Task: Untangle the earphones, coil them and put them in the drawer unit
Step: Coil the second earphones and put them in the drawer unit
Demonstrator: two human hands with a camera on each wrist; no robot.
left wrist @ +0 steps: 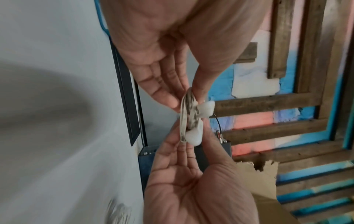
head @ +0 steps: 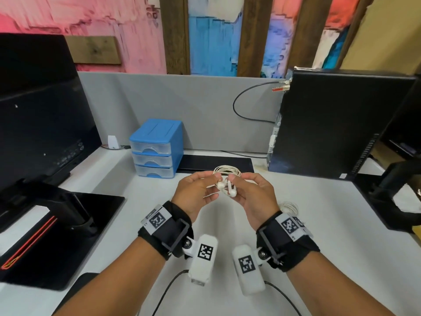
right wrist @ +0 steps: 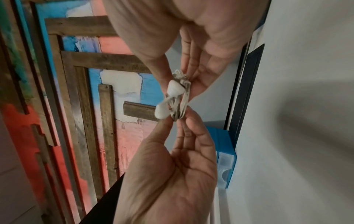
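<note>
Coiled white wired earphones (head: 226,179) pinched between left hand (head: 195,195) and right hand (head: 255,197); blue three-drawer plastic unit (head: 156,148) closed, stowing left

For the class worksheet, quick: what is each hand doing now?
Left hand: pinches the coiled earphones.
Right hand: pinches the same coil.

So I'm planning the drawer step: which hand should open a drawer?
Probably the left hand: the drawer unit stands ahead to its side, drawers shut. The right hand, also pinching the coiled earphones, could keep them.
</note>
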